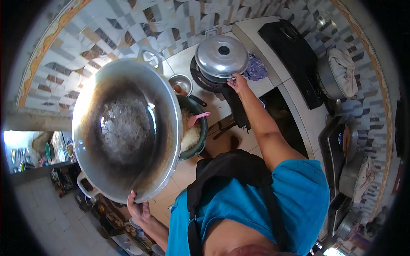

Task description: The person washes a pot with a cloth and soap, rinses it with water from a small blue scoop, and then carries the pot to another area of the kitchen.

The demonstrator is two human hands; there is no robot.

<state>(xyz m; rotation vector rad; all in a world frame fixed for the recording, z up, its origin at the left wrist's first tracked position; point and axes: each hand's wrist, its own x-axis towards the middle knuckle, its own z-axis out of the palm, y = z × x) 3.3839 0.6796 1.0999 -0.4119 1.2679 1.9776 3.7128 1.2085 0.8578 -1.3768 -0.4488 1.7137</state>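
Note:
A large metal wok (128, 128) with a scorched inside and two loop handles is tilted up on the left. Its near rim rests in my left hand (139, 208), thumb over the edge and fingers behind. My right hand (237, 83) reaches forward and grips the near side of a metal pot (213, 76), where a handle seems to be. A domed metal lid (221, 56) with a black knob covers this pot, which stands on a black stove (235, 105). Partly behind the wok is a green tub (203, 140) of white rice (191, 137) with a pink rice paddle (198, 118).
A small metal bowl (184, 83) holding brown eggs sits behind the tub. A purple cloth (256, 68) lies beside the lidded pot. Along the right, a tiled counter (296, 96) carries a black stove (288, 57) and a cloth-topped pot (330, 78). A flame burns farther down at another stove (333, 147).

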